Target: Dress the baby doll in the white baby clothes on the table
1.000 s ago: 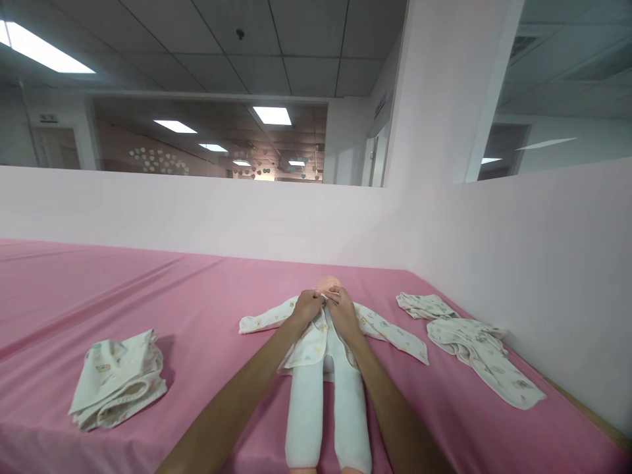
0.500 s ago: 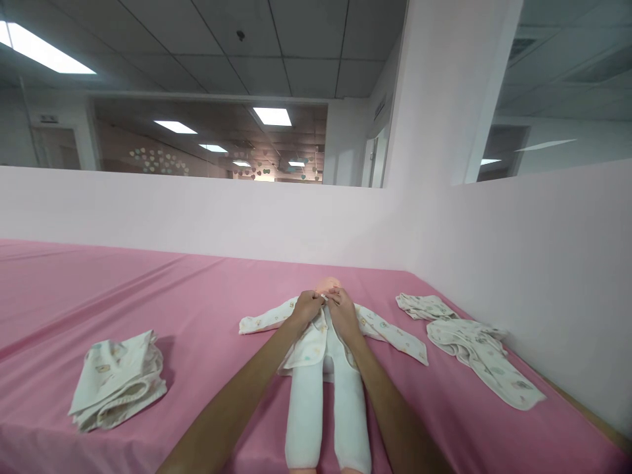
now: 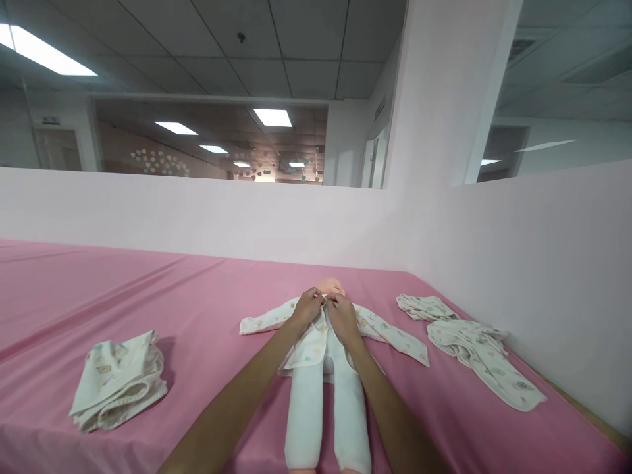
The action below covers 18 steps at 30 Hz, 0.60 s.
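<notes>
A baby doll lies on its back on the pink sheet, head away from me, with white legs toward me. It wears a white baby jacket with small prints, its sleeves spread to both sides and its front partly apart below the neck. My left hand pinches the jacket's left front edge at the collar. Close beside it, my right hand pinches the right edge at the same spot. Fingertips of both hands nearly meet under the doll's chin. Whatever fastener lies between them is too small to make out.
A folded printed baby garment lies at the left on the pink sheet. To the right, by the wall, lie printed baby pants and another crumpled cloth piece. White walls with windows border the back and right.
My right fingers have shifted slightly down from the doll's chin, so more of its face shows. Both hands stay at the collar; the other garments have not moved.
</notes>
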Available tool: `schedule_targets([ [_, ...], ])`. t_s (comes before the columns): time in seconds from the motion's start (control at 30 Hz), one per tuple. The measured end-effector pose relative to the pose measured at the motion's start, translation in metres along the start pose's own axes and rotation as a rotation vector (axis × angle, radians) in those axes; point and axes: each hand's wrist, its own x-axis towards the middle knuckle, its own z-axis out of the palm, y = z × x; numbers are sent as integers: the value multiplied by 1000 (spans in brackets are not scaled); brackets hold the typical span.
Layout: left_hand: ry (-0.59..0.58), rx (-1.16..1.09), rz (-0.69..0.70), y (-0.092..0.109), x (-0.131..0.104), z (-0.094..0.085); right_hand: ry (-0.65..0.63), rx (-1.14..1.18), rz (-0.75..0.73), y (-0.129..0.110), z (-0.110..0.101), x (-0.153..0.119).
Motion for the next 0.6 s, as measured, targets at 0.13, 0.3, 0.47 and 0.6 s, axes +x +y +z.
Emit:
schedule_targets([
  [0.13,1,2,14,-2,1,0,11,-80,-8,1,1,1],
  [0.3,-12,22,53,0,-1,-1,29,-174,-6,-1,1,1],
  [0.47,-28,49,90,2,-3,-3,53,-259,30,-4,-2,-1],
  [0.6,-35,70,101,1,-2,-3,43,-275,28,-3,-2,-1],
])
